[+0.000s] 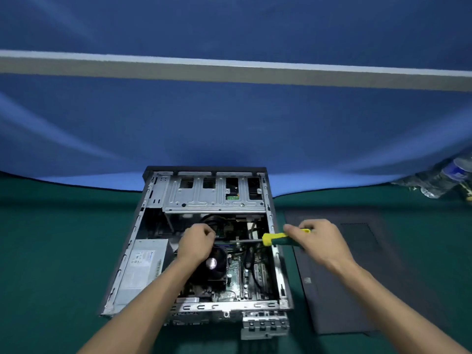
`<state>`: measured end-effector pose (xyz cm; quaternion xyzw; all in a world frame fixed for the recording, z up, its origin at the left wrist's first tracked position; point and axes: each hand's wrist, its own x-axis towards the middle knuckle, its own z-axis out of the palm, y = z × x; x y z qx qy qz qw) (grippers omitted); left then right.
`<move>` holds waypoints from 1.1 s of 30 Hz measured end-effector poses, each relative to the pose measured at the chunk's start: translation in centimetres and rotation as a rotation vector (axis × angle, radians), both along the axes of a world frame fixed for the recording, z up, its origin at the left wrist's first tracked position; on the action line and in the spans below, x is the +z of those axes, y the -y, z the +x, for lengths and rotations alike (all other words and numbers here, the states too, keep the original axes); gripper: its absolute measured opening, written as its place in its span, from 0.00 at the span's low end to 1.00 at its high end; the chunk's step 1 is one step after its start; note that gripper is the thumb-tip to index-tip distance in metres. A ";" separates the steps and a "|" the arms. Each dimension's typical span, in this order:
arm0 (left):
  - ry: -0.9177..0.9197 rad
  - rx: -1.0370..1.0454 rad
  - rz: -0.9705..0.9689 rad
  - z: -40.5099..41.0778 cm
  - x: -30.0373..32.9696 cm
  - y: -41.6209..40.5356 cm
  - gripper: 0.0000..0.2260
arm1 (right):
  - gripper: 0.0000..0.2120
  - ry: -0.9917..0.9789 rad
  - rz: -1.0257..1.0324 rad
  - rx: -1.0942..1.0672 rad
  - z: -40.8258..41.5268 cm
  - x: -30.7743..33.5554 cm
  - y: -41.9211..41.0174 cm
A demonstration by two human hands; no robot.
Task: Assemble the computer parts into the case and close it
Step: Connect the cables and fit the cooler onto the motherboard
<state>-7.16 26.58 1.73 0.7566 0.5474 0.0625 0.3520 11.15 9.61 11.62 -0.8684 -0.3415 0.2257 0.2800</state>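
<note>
Nearest, right hand [316, 238] gripping screwdriver [281, 238], left hand [196, 241] curled, contents hidden, inside open case [277, 254]: risk of tip slipping, gouging board [233, 273].

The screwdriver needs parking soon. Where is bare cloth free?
Green cloth left of the computer case is bare. The side panel fills the right; bottles crowd the far right corner. Little shows free between case and panel.
</note>
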 end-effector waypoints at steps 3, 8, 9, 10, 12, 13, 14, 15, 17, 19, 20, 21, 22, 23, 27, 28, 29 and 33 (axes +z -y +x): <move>0.050 0.082 0.075 2.6 1.4 2.7 0.13 | 0.21 -0.199 0.155 -0.147 2.4 -1.5 2.7; 0.077 0.008 0.104 7.8 2.2 8.4 0.15 | 0.11 -0.810 0.284 -0.402 4.5 -4.1 5.8; 0.068 -0.001 0.117 8.7 2.1 9.5 0.15 | 0.09 -0.904 0.265 -0.413 4.7 -4.6 6.2; 0.047 -0.009 0.131 9.4 2.0 10.5 0.14 | 0.08 -0.970 0.234 -0.400 4.8 -5.1 6.5; -0.019 -0.032 0.166 10.7 1.7 12.3 0.15 | 0.07 -1.040 0.167 -0.328 5.1 -6.1 6.8; -0.057 -0.049 0.191 11.1 1.5 13.1 0.15 | 0.06 -1.054 0.140 -0.288 5.2 -6.7 6.9; -0.092 -0.063 0.226 11.4 1.3 13.7 0.15 | 0.05 -1.051 0.118 -0.254 5.3 -7.2 7.0; -0.121 -0.068 0.268 11.6 1.1 14.1 0.15 | 0.03 -1.027 0.096 -0.222 5.4 -7.8 7.0; -0.163 -0.065 0.347 11.7 0.6 14.6 0.15 | 0.03 -0.935 0.033 -0.164 5.5 -9.2 6.8; -0.185 -0.064 0.396 11.8 0.3 15.0 0.13 | 0.07 -0.843 -0.056 -0.127 5.6 -10.9 6.4; -0.193 -0.066 0.410 11.9 0.2 15.0 0.13 | 0.09 -0.789 -0.110 -0.103 5.5 -11.8 6.1; -0.200 -0.070 0.420 12.0 0.1 15.1 0.13 | 0.10 -0.729 -0.166 -0.072 5.5 -12.6 5.8; -0.202 -0.071 0.428 12.1 0.0 15.1 0.14 | 0.10 -0.670 -0.221 -0.038 5.4 -13.5 5.4; -0.198 -0.065 0.433 12.2 -0.1 15.1 0.16 | 0.10 -0.612 -0.275 -0.004 5.2 -14.2 5.1; -0.178 -0.038 0.434 12.4 -0.2 14.9 0.19 | 0.09 -0.379 -0.391 0.078 4.6 -16.6 3.9; -0.174 -0.036 0.432 12.4 -0.3 14.9 0.19 | 0.10 -0.330 -0.403 0.091 4.6 -17.0 3.7; -0.174 -0.029 0.427 12.4 -0.4 14.9 0.18 | 0.12 -0.273 -0.423 0.114 4.5 -17.4 3.6; -0.174 -0.009 0.398 12.3 -0.3 14.9 0.16 | 0.19 -0.049 -0.522 0.263 4.2 -18.5 3.3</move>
